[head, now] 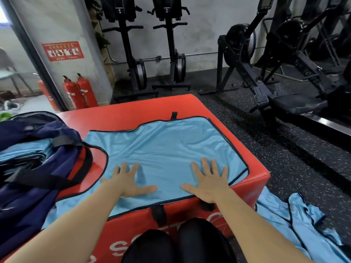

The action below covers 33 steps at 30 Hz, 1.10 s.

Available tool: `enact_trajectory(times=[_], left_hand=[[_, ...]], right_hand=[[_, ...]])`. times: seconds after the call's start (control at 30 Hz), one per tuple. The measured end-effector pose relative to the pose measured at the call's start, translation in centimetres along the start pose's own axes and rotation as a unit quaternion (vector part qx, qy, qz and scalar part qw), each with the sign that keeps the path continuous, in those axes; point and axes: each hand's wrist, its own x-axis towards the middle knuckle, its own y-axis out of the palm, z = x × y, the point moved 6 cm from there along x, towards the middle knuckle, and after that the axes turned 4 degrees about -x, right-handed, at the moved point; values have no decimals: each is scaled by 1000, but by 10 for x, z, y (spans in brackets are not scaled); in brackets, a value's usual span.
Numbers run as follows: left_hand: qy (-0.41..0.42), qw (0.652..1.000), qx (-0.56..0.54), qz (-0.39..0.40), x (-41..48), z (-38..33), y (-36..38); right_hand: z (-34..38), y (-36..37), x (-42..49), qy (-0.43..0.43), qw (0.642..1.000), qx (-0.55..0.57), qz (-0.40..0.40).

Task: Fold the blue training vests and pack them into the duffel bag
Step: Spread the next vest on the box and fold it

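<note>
"Filling the middle, what stands there?" asks one.

"A red padded box (133, 109); on its left side slumps the navy duffel bag (28, 198), open, with folded vests (22, 156) inside."

"And the blue vest (171, 147)?"

"Spread flat over the box top, just beside the bag; its near edge hangs over the front; more loose vests (275, 211) lie on the floor at the right."

"The hands?"

"Both lie palm down on the vest's near part; left hand (127, 183) and right hand (210, 185) apart, fingers straight and splayed, gripping nothing."
</note>
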Motion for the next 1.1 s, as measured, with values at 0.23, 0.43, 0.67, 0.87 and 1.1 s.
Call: enact_trajectory(times=[0.23,0.43,0.67,0.87,1.1], left_hand=[[42,998,-3,-42,19,-40,-28],[74,992,16,-97,73,-56,-55],[43,996,-18,-76,153,-48,-74],[-45,993,-58,-92,186,-13,-104],[61,988,32,-142,203,-69,-87]], right_hand=[[3,-46,16,11,999,34,-23],[16,-77,76,-16,998,32,-55],[-5,-69,153,-14,995,-26,-96],[-51,-96,189,130,970,-63,-194],[18,-91,235,-77,983,-35,-165]])
